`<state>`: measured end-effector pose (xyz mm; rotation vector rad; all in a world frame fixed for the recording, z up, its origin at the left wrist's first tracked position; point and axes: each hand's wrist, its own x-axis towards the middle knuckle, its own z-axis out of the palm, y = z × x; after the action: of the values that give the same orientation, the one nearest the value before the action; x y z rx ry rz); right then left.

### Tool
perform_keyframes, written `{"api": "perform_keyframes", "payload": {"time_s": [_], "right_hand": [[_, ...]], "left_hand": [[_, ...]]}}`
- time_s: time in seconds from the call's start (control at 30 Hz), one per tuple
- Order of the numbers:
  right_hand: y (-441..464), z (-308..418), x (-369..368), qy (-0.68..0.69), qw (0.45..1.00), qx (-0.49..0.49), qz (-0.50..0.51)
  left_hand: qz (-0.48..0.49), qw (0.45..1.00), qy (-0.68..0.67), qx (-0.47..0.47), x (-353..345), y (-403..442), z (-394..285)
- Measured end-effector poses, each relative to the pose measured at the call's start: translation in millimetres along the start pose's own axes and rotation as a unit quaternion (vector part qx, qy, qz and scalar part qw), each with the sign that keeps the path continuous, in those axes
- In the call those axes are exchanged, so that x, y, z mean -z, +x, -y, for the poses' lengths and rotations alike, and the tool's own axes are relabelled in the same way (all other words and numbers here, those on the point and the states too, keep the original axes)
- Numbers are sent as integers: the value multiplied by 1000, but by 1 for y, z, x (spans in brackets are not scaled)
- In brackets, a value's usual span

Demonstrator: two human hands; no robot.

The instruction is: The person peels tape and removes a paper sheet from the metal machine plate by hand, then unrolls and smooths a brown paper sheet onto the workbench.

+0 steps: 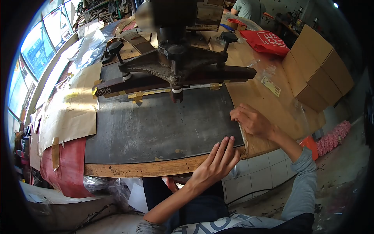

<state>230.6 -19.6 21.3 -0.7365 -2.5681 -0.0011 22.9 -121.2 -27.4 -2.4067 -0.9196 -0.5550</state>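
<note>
My left hand [219, 159] rests with its fingers stretched out on the front right part of a dark grey, scuffed flat board [163, 124]. My right hand [252, 121] is at the board's right edge, its fingers curled together in a pinch. Whatever lies between those fingertips is hidden or too small to name. Above the board's far side stands a heavy dark machine head [173, 58] with spreading arms, black knobs and a long dark bar [218, 76]. Bits of yellow tape [136, 96] stick along the board's far edge.
Brown paper [72, 109] and red cloth-like material [64, 167] lie at the left. An open cardboard box [315, 70] and a red bag [267, 42] stand at the right. A wooden edge [140, 169] runs along the front. Another person [247, 9] sits at the back.
</note>
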Motion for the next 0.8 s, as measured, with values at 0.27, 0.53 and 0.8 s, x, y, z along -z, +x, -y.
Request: {"api": "perform_keyframes", "payload": {"time_s": [0.27,0.53,0.8], "right_hand": [[5,-6,10,41,992,-24,119],[11,-8,22,111,976,-50,179],[7,4,26,112,986,-66,107]], "left_hand": [[15,1000,1,-10,1,1,0],[20,1000,3,-17,0,1,2],[18,1000,-5,-13,1,2,1]]}}
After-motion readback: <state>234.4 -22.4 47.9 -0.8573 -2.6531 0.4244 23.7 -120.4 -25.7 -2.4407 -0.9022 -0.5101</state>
